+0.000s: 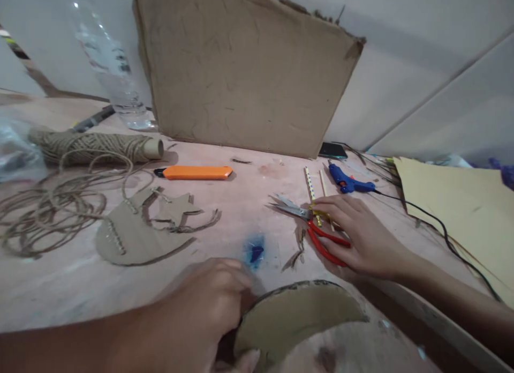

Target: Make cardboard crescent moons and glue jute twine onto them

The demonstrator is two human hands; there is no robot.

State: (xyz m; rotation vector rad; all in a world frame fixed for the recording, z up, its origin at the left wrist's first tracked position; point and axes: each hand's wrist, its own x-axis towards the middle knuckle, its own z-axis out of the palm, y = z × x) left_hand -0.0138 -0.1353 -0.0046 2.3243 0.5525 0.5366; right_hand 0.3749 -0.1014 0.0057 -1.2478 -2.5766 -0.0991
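My left hand (217,298) is closed on the left end of a cardboard crescent (297,308), its thumb low on the near face. The crescent is at the table's near edge. My right hand (361,233) lies over the red-handled scissors (327,243), with thumb and fingers around the handles. Their blades point left and are slightly apart. Just beyond those fingers are a dotted stick (309,183) and a plain pale stick (323,183). A second cardboard crescent (140,239) lies to the left, with a cardboard star (176,208) and twine on it.
An orange utility knife (196,172) lies mid-table. Twine (96,148) on a roll trails loose loops at left, near a plastic bottle (128,102). A cardboard sheet (241,73) leans at the back. At right are a blue glue gun (349,181) with its cord and yellowish sheets (453,212).
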